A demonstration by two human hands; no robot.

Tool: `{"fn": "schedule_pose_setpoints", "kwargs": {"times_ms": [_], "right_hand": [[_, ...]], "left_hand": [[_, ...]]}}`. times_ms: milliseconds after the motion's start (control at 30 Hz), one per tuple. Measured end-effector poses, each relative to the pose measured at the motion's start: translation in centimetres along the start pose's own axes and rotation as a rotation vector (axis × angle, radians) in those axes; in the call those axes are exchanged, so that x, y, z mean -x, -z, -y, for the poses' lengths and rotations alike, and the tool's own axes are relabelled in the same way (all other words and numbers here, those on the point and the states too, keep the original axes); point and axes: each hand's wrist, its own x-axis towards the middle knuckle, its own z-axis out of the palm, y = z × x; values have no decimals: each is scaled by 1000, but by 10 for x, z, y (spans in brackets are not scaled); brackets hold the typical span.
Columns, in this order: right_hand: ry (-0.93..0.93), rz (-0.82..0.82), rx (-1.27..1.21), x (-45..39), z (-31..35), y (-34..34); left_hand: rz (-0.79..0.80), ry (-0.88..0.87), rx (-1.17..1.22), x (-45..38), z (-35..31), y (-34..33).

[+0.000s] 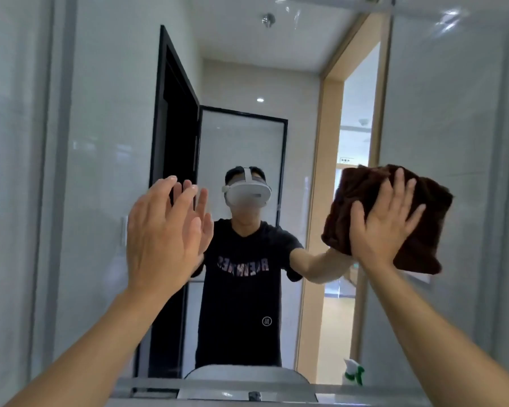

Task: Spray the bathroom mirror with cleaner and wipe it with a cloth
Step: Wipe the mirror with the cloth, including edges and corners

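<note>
1. While the right hand [385,224] presses flat, fingers straight and spread, it pins a dark brown cloth [394,212] against the mirror [100,171]; the cloth bunches in thick folds around the palm and sticks out above, left and right of the hand.
2. Left of the cloth, the left hand [162,236] is raised with fingers straight and close together, holding nothing. Its fingertips meet their own reflection, so it looks to be at the glass, though whether it truly touches cannot be told.
3. Both bare forearms rise from the lower corners of the view toward the mirror.
4. Between the two hands, the mirror reflects the person in a dark T-shirt [241,274] with mirrored lettering and a white headset [247,193].
5. Below the cloth, near the mirror's bottom edge, the white-and-green top of a spray bottle [353,371] shows; whether this is the bottle itself or its reflection cannot be told.
6. Left of the bottle, along the mirror's lower edge, the pale rim of a basin [247,374] shows.
7. Behind the reflected person the mirror shows a black-framed door [177,127] standing open, a glass panel and, above the cloth, a wood-trimmed doorway [331,142].
</note>
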Motion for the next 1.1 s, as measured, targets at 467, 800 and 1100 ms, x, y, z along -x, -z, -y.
{"fn": "schedule_pose_setpoints", "kwargs": {"times_ms": [467, 800, 1100], "right_hand": [[747, 111, 27, -54, 265, -42], [674, 58, 24, -135, 192, -26], [271, -30, 116, -201, -27, 13]], "left_hand": [[-19, 103, -108, -16, 73, 22], [-188, 10, -71, -165, -7, 1], [-201, -176, 44, -208, -151, -35]]}}
